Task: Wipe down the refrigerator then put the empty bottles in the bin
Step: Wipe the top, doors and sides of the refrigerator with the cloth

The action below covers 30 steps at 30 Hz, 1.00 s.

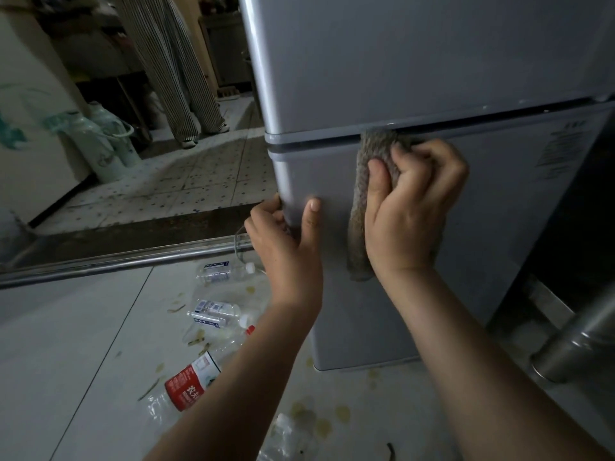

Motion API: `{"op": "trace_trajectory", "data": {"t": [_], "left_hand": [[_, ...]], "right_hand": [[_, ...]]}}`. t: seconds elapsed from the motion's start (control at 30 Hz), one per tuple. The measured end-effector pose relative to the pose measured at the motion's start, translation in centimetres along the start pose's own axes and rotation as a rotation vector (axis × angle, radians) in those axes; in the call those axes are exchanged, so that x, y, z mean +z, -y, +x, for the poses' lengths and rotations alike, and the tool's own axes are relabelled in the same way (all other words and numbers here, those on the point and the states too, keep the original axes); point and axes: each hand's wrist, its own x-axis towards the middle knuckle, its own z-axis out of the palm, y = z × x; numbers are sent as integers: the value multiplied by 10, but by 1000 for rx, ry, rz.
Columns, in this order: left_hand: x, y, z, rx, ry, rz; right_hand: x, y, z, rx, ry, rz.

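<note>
Right hand point(412, 207): fingers curled tight round a grey-brown knitted cloth point(358, 224) and pressing it flat on the refrigerator point(382, 68). The top of the cloth reaches the dark gap point(472, 123) between the upper and lower door; its loose end hangs below the wrist.

Left hand point(286, 234): grips the left edge of the lower door point(482, 221), with the thumb flat on the front face and the fingers wrapped round the corner.

We note a sticker point(562, 151) of printed lines at the right of the lower door. The print is too small to read.

On the pale floor point(66, 344) left of the refrigerator we count the empty bottles, all lying down:
- clear bottle point(221, 272), blue-and-white label, white cap, writing unreadable;
- second clear bottle point(214, 312), same kind of label, just below it;
- red-capped bottle point(233, 341), clear, touching the second;
- red-label bottle point(191, 382), white Chinese characters on it that look like 农夫; the smaller line beneath is not legible;
- crushed bottle point(286, 437), between the forearms at the lower edge.

Yellowish stains and scraps lie among them.

Beyond: a metal rail point(116, 261) across the floor, then a speckled tile floor point(186, 181). Pale green flasks point(109, 141) stand at the left. A person in striped trousers point(173, 61) stands at the back. A steel pot point(572, 347) sits at the right edge.
</note>
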Motion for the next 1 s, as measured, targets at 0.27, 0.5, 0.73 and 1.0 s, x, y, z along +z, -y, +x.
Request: {"op": "trace_trajectory", "data": {"t": [0.27, 0.5, 0.73, 1.0], "left_hand": [[4, 3, -4, 35, 13, 39], [8, 5, -8, 50, 15, 100], [10, 3, -12, 39, 12, 112], [16, 8, -14, 41, -26, 114]], "right_hand": [[-27, -29, -73, -185, 254, -46], [-30, -23, -49, -93, 249, -102], [-16, -13, 11, 84, 71, -85], [-34, -45, -72, -60, 239, -71]]}}
